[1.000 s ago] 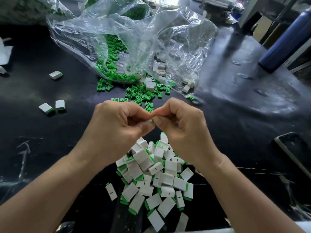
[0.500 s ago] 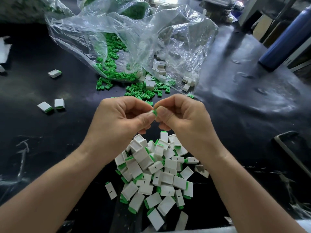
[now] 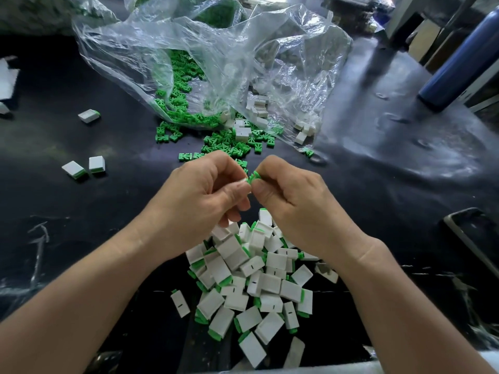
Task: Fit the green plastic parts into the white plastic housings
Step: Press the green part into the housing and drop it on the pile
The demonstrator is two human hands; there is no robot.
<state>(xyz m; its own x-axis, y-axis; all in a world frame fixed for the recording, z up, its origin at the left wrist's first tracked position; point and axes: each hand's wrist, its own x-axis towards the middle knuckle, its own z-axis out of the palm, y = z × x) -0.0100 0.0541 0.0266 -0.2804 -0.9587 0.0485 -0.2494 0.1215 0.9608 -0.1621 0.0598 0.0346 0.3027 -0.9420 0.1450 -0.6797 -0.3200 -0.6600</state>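
My left hand [image 3: 201, 197] pinches a white housing [image 3: 243, 180], of which only an edge shows between thumb and forefinger. My right hand [image 3: 293, 201] pinches a green part [image 3: 253, 176] right against that housing. Both hands hover above a pile of fitted white housings with green ends [image 3: 256, 282] near the table's front edge. Loose green parts [image 3: 229, 147] lie spilled just beyond my hands, at the mouth of a clear plastic bag [image 3: 216, 60]. Loose white housings [image 3: 259, 109] sit inside the bag's right side.
Three fitted housings [image 3: 95, 163] lie apart on the black table [image 3: 67, 206] at the left. A dark blue bottle [image 3: 459, 60] stands at the far right. A phone-like dark object [image 3: 475, 238] lies at the right edge. White scraps [image 3: 6, 79] lie at the far left.
Both hands have risen slightly away from the pile and parted a little at the fingertips. The green part and the edge of the white housing now show between them.
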